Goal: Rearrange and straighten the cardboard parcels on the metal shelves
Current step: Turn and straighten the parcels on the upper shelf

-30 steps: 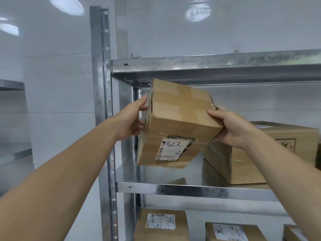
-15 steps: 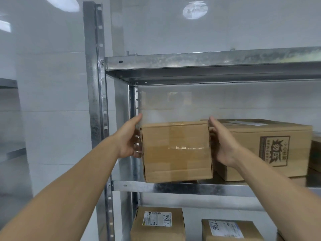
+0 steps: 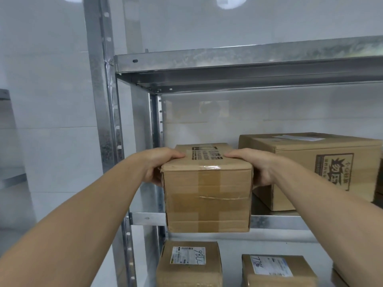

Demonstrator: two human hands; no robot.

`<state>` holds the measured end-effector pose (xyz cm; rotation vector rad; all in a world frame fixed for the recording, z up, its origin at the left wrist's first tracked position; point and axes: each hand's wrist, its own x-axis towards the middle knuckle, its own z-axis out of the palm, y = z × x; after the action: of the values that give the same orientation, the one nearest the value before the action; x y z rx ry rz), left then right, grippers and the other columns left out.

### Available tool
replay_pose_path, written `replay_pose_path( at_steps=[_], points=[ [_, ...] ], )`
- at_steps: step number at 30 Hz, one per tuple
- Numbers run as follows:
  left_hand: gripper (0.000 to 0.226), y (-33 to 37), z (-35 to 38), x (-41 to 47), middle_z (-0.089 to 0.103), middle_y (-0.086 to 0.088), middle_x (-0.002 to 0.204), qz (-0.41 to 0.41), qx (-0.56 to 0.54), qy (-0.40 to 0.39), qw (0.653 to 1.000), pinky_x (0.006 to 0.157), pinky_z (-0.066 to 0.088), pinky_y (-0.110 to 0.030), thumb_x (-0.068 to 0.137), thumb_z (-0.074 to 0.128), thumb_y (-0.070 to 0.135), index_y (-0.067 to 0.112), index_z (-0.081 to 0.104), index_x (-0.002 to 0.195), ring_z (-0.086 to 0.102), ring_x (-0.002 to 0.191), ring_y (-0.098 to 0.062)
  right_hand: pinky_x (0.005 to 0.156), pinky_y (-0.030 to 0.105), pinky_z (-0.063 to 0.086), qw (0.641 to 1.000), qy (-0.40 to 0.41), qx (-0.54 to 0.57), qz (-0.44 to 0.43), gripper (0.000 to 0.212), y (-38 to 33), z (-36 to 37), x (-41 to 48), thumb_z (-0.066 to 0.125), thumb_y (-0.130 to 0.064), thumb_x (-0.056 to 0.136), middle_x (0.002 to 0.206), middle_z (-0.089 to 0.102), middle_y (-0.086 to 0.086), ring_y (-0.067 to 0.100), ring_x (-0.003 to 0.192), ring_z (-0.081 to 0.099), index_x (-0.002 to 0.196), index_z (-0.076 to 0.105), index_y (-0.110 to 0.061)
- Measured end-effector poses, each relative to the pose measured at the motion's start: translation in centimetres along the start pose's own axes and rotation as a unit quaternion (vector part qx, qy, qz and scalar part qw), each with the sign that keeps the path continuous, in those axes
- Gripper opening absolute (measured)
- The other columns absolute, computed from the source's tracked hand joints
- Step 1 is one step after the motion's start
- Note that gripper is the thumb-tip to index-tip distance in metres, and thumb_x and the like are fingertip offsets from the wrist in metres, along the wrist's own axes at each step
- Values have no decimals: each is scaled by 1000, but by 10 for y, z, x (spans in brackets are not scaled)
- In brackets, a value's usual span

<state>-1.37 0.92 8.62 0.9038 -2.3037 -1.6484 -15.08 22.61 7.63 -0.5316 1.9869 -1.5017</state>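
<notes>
the small parcel sits squarely between the two hands, its taped face turned toward the person and its top level. the left hand grips its left side and the right hand grips its right side, each with the thumb laid over the top edge and the fingers curled round out of sight. its bottom edge hangs in front of the shelf lip just below the hands, so i judge it is not fully seated on the shelf; whether its underside touches the metal cannot be told. just beyond the right hand a large printed parcel stands on the same shelf, looking square to the front and close to the small one, with a narrow gap between them. below the hands, on the next shelf down, two labelled parcels lie side by side, well apart from the hands. the task looks partway through: this parcel is faced and aligned, and what remains is to slide it back beside its neighbour and then see to any others.
</notes>
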Motion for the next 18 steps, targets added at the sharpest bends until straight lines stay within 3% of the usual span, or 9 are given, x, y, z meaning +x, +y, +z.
replay_pose_path(
  at_steps=[2,4,7,10,12,15,18],
  points=[
    [40,1,-1,4,74,-11,100,-1,3,-2,1000,63,58,-36,95,65,43,14,67,122,71,82,-24,104,59,50,1000,-1,-23,0,45,-4,0,3,73,-42,91,130,68,22,37,119,66,123,66,-11],
    [38,2,0,5,73,-11,101,-2,4,-1,1000,62,57,-35,96,64,40,13,66,122,70,82,-24,104,59,50,999,1,-32,0,37,-6,0,6,71,-38,93,125,70,21,34,107,68,118,66,-11],
    [31,4,4,2,71,-9,93,1,12,0,1000,51,54,-31,99,61,34,11,65,119,68,70,-20,93,54,54,999,8,-40,-12,24,-8,2,8,69,-32,96,96,72,16,28,80,66,108,65,-11],
    [27,7,7,-5,70,-9,91,8,14,10,1000,49,54,-31,101,60,31,10,63,118,67,65,-19,74,47,56,999,17,-46,-20,18,-10,3,4,66,-27,99,77,71,12,25,70,65,100,63,-9],
    [25,6,7,-11,71,-10,95,18,6,18,1000,56,55,-35,101,60,29,10,62,115,68,71,-21,75,48,56,998,22,-42,-35,19,-10,5,-2,68,-26,98,84,72,14,27,75,68,101,64,-8],
    [17,5,8,-21,69,-10,97,47,-22,25,998,73,55,-39,100,61,25,10,62,107,65,82,-23,96,53,56,997,30,-22,-63,30,-7,3,-4,73,-26,93,108,76,17,34,104,73,114,68,-5],
    [18,4,8,-26,69,-10,106,84,-63,25,994,84,54,-41,98,63,22,11,62,112,65,95,-26,90,45,59,993,35,13,-108,26,-9,0,-7,70,-21,96,100,80,8,27,100,75,120,68,-10]
  ],
)
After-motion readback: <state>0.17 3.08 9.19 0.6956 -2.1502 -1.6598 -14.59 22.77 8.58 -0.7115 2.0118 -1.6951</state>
